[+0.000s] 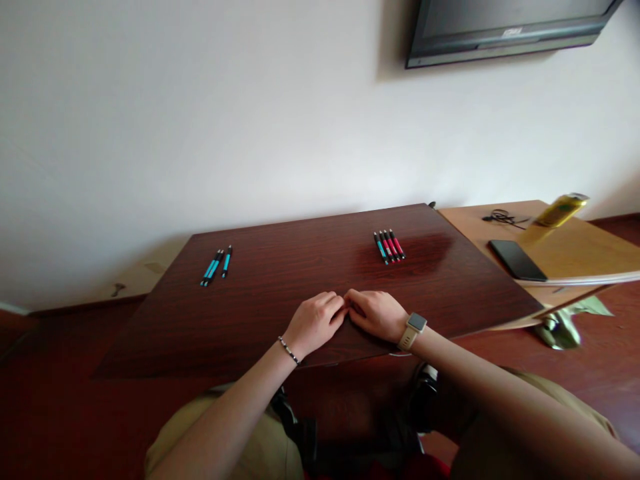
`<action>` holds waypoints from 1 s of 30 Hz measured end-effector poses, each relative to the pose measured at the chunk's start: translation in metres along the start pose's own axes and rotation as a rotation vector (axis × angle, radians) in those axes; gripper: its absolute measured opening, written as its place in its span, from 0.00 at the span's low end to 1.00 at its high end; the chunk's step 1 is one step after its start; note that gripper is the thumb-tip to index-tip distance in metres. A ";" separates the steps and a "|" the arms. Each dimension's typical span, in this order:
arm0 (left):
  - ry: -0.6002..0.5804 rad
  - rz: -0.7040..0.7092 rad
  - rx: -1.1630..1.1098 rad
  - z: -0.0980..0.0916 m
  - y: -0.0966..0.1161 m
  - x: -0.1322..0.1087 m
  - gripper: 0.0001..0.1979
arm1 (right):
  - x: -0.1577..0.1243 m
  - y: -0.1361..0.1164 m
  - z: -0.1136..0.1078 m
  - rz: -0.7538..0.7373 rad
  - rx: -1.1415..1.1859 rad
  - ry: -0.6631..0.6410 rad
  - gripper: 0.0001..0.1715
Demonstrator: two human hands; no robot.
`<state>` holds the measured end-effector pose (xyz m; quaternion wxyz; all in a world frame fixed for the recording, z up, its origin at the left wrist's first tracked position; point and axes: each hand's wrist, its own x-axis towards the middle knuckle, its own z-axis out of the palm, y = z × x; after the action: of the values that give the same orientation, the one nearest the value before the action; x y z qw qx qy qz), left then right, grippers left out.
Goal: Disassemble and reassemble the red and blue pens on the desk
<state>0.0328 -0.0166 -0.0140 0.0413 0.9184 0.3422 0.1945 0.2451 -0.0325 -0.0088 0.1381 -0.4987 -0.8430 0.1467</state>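
Note:
My left hand (pixel 318 321) and my right hand (pixel 376 313) rest on the dark wooden table (pixel 280 267) near its front edge. Their curled fingers meet at the tips, and I see nothing held in either one. On the table's left side lie three blue and black pens (pixel 213 268), two side by side and one slightly apart. Farther back on the right is a neat row of pens: a blue pen (pixel 381 248) at its left end and pink pens (pixel 393 246) beside it. Both hands are apart from all the pens.
A lighter wooden table (pixel 590 247) adjoins on the right, bearing a black phone (pixel 517 260), a dark cable (pixel 503 217) and a yellow can (pixel 560 211). Above, a television (pixel 510 33) hangs on the white wall. A pale green item (pixel 563 330) shows below the lighter table.

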 end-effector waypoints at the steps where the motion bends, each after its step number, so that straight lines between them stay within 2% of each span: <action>1: -0.003 0.008 0.001 0.000 0.000 0.000 0.07 | 0.000 0.002 -0.002 0.015 -0.007 0.004 0.07; 4: -0.016 0.038 -0.008 -0.002 0.001 -0.001 0.07 | 0.000 0.015 -0.012 0.118 -0.070 0.043 0.11; 9: -0.007 0.050 -0.043 -0.002 0.002 -0.003 0.07 | -0.005 0.054 -0.036 0.452 -0.251 0.137 0.17; 11: -0.007 0.049 -0.051 -0.002 0.002 -0.004 0.07 | -0.008 0.067 -0.040 0.507 -0.290 0.138 0.19; 14: -0.010 0.046 -0.058 -0.003 0.001 -0.003 0.08 | -0.013 0.076 -0.039 0.516 -0.303 0.138 0.22; 18: -0.014 0.040 -0.067 -0.003 0.001 -0.003 0.07 | -0.014 0.076 -0.031 0.486 -0.300 0.138 0.25; 23: -0.017 0.037 -0.069 -0.002 -0.001 -0.004 0.07 | -0.009 0.074 -0.026 0.476 -0.314 0.133 0.25; 30: -0.017 0.039 -0.066 0.000 0.000 -0.004 0.07 | -0.003 0.073 -0.029 0.534 -0.329 0.102 0.24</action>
<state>0.0301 -0.0188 -0.0154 0.0707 0.9247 0.3172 0.1985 0.3157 0.0020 -0.0108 0.0542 -0.7248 -0.6867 0.0144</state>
